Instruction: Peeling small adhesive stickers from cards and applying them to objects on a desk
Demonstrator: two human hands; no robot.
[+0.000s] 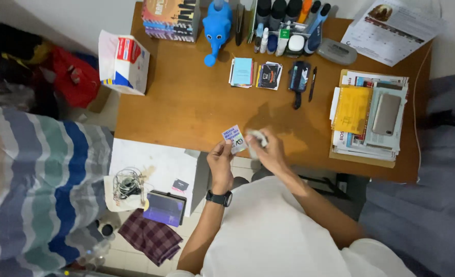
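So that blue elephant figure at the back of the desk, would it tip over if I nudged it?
Probably. The blue elephant figure looks taller than its base is wide, so a push up high would likely tip it. It looks like smooth plastic, so probably light and apt to slide on the wooden desk.

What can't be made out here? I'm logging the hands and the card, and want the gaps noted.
Head view only:
- Small card in the left hand: print too small.
- White thing in the right hand: blurred, partly covered by fingers.
- Bottles at the desk's back: tops cut off by the upper edge.
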